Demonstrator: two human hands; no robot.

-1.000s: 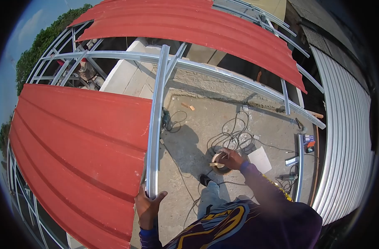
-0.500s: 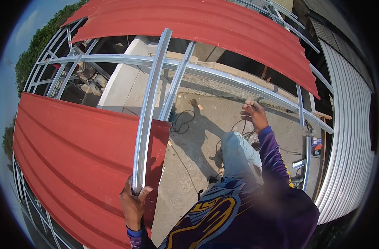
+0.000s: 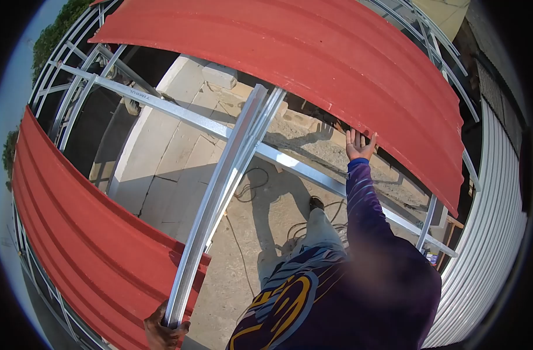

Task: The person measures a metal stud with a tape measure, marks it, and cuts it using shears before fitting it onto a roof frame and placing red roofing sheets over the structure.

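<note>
My left hand [image 3: 164,329] grips the near end of a long silver metal channel [image 3: 211,204]. The channel slants up and away, crossing over a long metal beam [image 3: 167,108] and lying close beside a second rafter [image 3: 270,111]. Its far end stops just short of the upper red roofing sheet [image 3: 290,41]. My right hand [image 3: 360,146] reaches forward to the near edge of that sheet, fingers spread and fingertips right at the edge. Under the channel's near part lies the lower red roofing sheet [image 3: 97,239].
Below the frame is a concrete floor [image 3: 225,297] with a dark cable [image 3: 255,184] on it. Pale wall blocks [image 3: 185,140] stand behind the beam. Corrugated metal sheeting [image 3: 500,221] runs down the right. A person, mostly hidden, is behind the frame at the left.
My right hand has moved forward from beside my body to the upper sheet's edge. The view has shifted forward. My left hand still grips the channel, whose far end no longer overlaps the upper sheet.
</note>
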